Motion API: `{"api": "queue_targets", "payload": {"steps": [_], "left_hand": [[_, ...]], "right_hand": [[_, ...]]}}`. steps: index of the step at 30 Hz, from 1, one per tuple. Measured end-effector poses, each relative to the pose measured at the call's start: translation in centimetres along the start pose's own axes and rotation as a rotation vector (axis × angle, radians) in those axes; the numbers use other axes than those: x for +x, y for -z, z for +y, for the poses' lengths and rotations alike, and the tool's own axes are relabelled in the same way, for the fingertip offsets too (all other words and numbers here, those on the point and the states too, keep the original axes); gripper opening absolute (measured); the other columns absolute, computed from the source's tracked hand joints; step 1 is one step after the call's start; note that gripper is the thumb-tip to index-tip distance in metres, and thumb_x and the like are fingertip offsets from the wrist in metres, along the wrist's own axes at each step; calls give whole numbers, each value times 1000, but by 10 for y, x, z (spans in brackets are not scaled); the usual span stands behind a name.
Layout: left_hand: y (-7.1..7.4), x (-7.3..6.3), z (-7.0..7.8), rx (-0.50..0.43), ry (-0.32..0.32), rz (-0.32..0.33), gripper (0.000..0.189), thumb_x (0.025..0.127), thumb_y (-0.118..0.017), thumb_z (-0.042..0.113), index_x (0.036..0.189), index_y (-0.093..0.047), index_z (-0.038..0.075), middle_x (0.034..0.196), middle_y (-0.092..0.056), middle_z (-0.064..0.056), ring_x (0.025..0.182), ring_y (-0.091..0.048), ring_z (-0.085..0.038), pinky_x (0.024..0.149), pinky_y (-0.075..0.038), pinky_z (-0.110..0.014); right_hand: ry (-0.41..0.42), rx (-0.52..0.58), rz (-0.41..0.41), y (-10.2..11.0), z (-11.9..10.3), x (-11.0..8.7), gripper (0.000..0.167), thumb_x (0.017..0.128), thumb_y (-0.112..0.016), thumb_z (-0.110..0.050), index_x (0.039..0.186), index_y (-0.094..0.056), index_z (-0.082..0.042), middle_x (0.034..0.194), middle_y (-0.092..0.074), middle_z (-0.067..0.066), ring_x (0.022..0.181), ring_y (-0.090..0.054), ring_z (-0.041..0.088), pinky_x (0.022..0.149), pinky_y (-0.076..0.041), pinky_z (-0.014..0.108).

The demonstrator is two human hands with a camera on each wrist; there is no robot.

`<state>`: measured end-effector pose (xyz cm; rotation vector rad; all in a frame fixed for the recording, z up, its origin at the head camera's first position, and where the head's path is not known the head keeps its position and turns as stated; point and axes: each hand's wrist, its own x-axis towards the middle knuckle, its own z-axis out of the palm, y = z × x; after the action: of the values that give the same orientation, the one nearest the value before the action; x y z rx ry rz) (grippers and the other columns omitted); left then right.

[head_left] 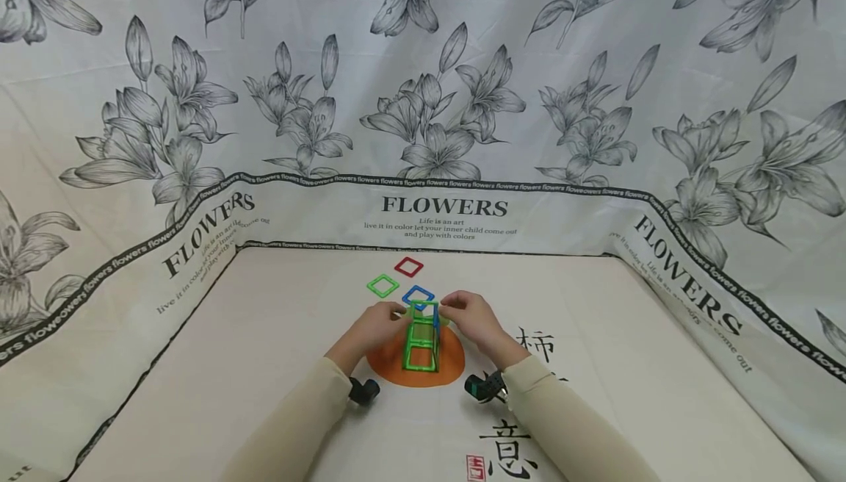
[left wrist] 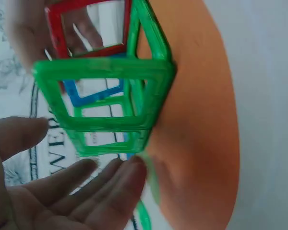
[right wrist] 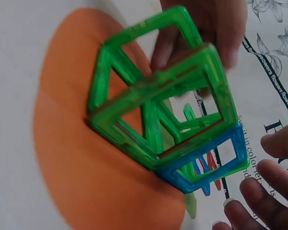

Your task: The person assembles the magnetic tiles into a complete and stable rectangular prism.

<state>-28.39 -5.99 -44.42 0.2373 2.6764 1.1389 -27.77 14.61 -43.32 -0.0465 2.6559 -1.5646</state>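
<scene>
A box-like build of see-through magnetic tile frames [head_left: 421, 370], mostly green, stands over an orange printed shape. A blue tile [right wrist: 175, 181] is joined to its far end in the right wrist view, and a red tile [left wrist: 57, 36] shows along one side in the left wrist view. Beside the build's far left is my left hand [head_left: 380, 324], thumb apart from extended fingers, with fingertips close to the lower edge of the green tiles. My right hand [head_left: 472, 318] is at the far right side, its fingers and thumb [right wrist: 281, 141] spread next to the blue tile and gripping nothing.
Beyond the build lie three loose square frames: red [head_left: 416, 271], green [head_left: 391, 292] and blue [head_left: 410, 291]. The orange shape [head_left: 452, 364] and black characters [head_left: 509, 449] are printed on the white cloth. A flower-printed curtain [head_left: 443, 206] surrounds the table's back and sides.
</scene>
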Motion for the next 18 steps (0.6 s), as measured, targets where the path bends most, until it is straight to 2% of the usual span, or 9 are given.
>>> {"api": "queue_targets", "payload": {"steps": [2,6,12,18], "left_hand": [[2,-9,3,38,7,-42,43,92,-62,41,117,-65,6,104,-69,-9,93,-64,-23,81,-55,-39],[5,-26,10,72,7,-108,37,86,-68,43,98,-66,9,81,-66,-6,72,-60,-19,62,-50,-30],[8,-41,17,32,-32,-153,32,81,-76,34,92,-60,9,77,-65,-7,65,-62,-22,58,-51,-31],[7,-42,17,37,-44,-165,30,81,-76,27,96,-60,7,77,-65,-7,62,-64,-23,56,-52,-31]], "right_hand": [[25,-48,-9,0,-3,6,28,92,-63,-25,114,-66,-8,113,-67,5,109,-60,23,96,-50,46],[76,-136,-51,-2,-10,14,31,94,-60,-23,120,-64,-8,116,-66,5,112,-59,25,96,-49,47],[133,-204,-144,-7,-14,30,31,97,-55,-22,123,-64,-8,124,-64,6,118,-57,26,96,-50,46],[133,-213,-205,-10,-8,38,24,98,-51,-21,113,-69,-14,118,-66,4,108,-59,22,93,-50,43]]}}
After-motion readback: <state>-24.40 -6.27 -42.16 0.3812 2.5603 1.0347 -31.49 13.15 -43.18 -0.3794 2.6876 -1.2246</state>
